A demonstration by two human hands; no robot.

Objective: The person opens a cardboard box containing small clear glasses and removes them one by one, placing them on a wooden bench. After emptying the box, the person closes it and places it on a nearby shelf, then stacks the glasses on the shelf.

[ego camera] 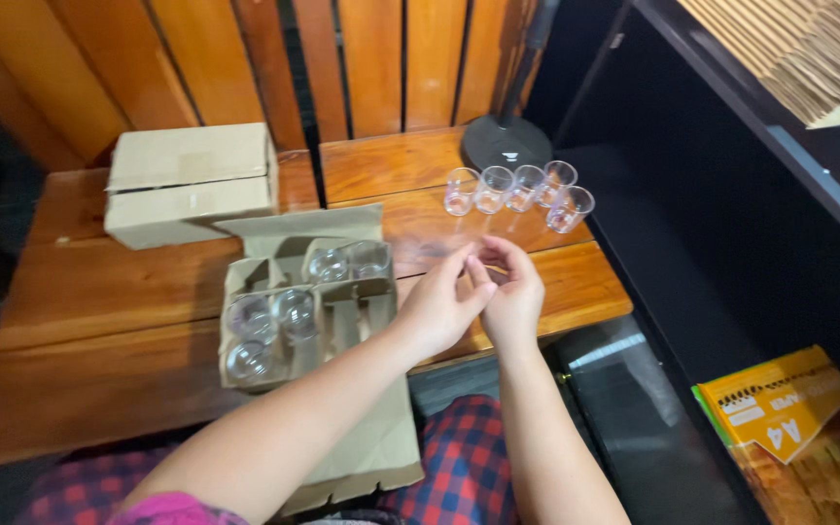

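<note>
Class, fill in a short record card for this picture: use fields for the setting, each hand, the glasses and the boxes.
Setting: wooden table before a wooden slat wall
Left hand: raised over the table edge, fingertips meeting the right hand; whether it holds anything cannot be told
Right hand: fingers curled against the left hand
Loose glasses: five small clear ones grouped near the black round base
Open carton: divided cardboard tray with about five glasses left in it
Closed box: plain cardboard, at the back left
</note>
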